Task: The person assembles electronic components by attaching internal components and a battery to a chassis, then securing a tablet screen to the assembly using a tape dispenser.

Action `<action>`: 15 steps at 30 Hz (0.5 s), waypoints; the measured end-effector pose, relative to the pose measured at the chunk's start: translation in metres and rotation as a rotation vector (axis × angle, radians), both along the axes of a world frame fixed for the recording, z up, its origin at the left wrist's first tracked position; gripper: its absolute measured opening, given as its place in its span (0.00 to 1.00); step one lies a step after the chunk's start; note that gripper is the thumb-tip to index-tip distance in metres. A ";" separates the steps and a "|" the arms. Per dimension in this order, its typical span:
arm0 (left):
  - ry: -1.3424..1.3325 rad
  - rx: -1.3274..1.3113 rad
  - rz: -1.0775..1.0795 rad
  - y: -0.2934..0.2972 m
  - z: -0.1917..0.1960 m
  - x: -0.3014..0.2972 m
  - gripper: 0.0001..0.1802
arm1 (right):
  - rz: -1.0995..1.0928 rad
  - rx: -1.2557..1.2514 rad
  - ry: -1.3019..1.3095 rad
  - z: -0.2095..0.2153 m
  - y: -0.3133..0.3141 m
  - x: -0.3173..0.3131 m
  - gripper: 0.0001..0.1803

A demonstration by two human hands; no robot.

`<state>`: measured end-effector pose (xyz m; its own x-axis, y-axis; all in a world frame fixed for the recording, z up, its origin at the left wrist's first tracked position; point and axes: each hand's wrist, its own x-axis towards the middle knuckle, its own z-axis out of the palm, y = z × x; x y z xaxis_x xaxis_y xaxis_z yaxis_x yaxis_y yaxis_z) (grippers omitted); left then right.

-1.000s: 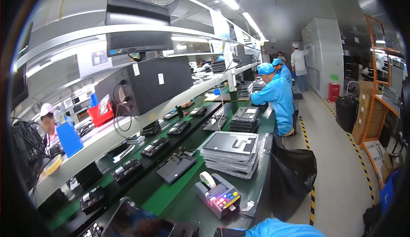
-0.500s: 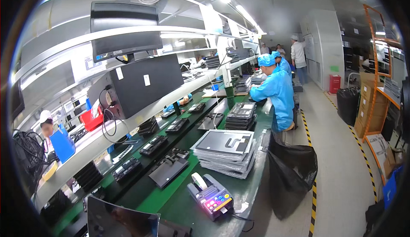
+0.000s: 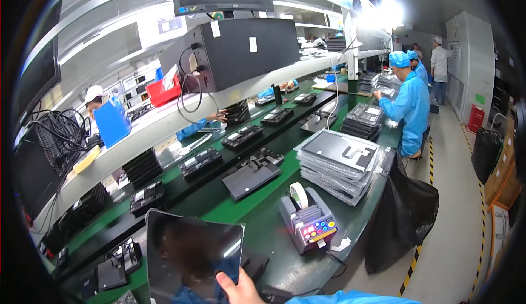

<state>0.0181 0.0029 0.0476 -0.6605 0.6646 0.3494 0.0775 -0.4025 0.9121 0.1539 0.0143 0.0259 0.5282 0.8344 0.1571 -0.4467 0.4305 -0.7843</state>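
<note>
A glossy black screen panel (image 3: 170, 268) stands tilted at the lower middle, its shiny face toward me. My right hand (image 3: 241, 290) grips its lower right edge, the thumb pressed on the front; the other fingers are hidden. A blue sleeve (image 3: 350, 297) runs from that wrist to the lower right. My left hand is out of view, and whether it supports the panel cannot be seen. Just right of the panel sits a grey tape dispenser (image 3: 309, 224) with lit buttons. Beyond the panel a dark flat laptop part (image 3: 252, 181) lies on the green bench.
Bubble-wrapped panels (image 3: 339, 167) are stacked behind the dispenser, with a black bag (image 3: 402, 213) hanging at the bench edge. Opened laptop bases (image 3: 200, 161) line the bench. A shelf (image 3: 230, 82) spans above. One co-worker's hand (image 3: 218, 116) reaches in; another in blue (image 3: 406, 98) works farther along.
The view has swung left and down, so the bench appears farther right. The screen panel has come up more into sight, and my right hand now shows on it.
</note>
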 end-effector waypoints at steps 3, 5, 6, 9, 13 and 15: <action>0.039 0.023 -0.408 0.005 -0.016 -0.058 0.28 | 0.281 -0.016 -0.130 -0.004 -0.005 0.037 0.23; -0.083 -0.096 -0.931 0.011 0.008 -0.061 0.30 | 0.416 -0.098 -0.165 -0.010 -0.020 0.055 0.23; -0.142 -0.155 -1.209 0.012 0.014 -0.056 0.30 | 0.483 -0.119 -0.166 -0.010 -0.029 0.060 0.23; 0.329 -0.442 -0.938 0.000 0.014 -0.010 0.20 | 0.465 -0.106 -0.167 -0.024 -0.050 0.060 0.22; 0.225 -0.461 -0.903 -0.006 -0.007 -0.005 0.14 | 0.034 -0.461 0.133 -0.090 -0.091 0.118 0.19; 0.236 -0.435 -0.882 -0.007 -0.011 -0.002 0.14 | -0.196 -0.377 0.298 -0.100 -0.090 0.149 0.21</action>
<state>0.0156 -0.0037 0.0367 0.1824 0.9830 0.0188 0.1099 -0.0394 0.9932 0.3025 -0.0753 -0.0736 0.6567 0.6847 -0.3161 -0.6132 0.2408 -0.7523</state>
